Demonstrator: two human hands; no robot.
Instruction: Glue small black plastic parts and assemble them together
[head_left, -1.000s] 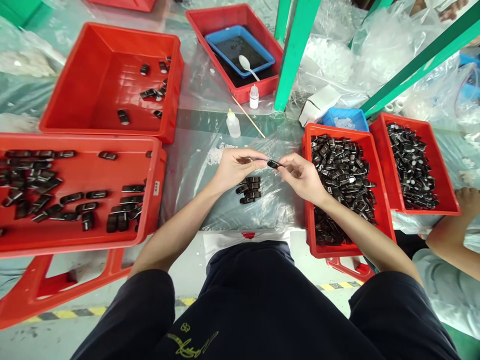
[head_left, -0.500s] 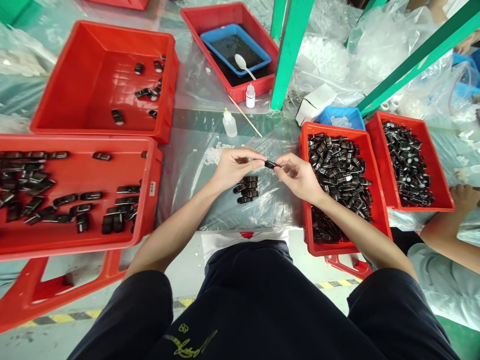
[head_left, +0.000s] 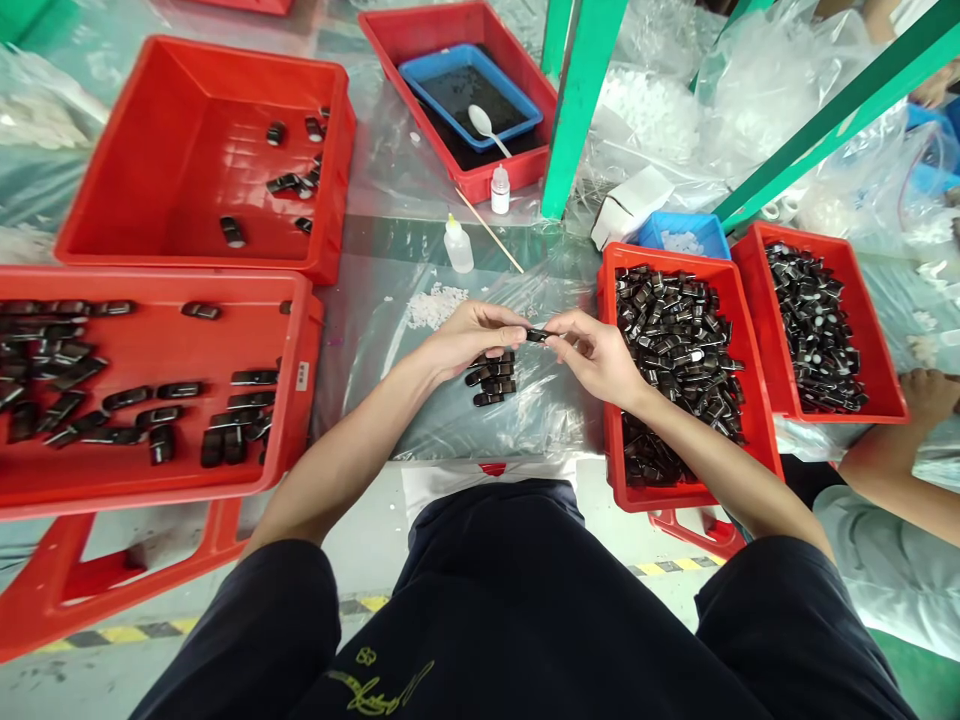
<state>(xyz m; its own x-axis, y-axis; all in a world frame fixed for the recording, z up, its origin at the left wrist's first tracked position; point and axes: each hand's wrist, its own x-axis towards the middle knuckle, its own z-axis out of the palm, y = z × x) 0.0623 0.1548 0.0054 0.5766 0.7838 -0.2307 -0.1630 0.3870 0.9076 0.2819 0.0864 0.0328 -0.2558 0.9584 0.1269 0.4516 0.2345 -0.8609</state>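
Between my two hands is a small glossy black plastic part [head_left: 537,336], held roughly level above the table. My left hand [head_left: 484,333] pinches its left end with thumb and fingers. The right end is pinched by my right hand [head_left: 589,347]. Just below, several similar black parts [head_left: 493,378] lie in a small stack on the plastic-covered table [head_left: 555,415], partly hidden by my left hand. A heap of small white pieces [head_left: 435,305] lies beyond my left hand, with a clear squeeze bottle [head_left: 458,245] behind it.
Red bins full of black parts [head_left: 679,360] stand at my right, and red trays [head_left: 296,395] with looser parts at my left. A blue tray [head_left: 469,90] with a white spoon [head_left: 481,121] sits at the back, near a green post [head_left: 581,110]. A co-worker's arm [head_left: 892,460] shows far right.
The black part has turned from a slant to nearly level, and my left hand has dropped slightly. Both hands keep their pinch on it.
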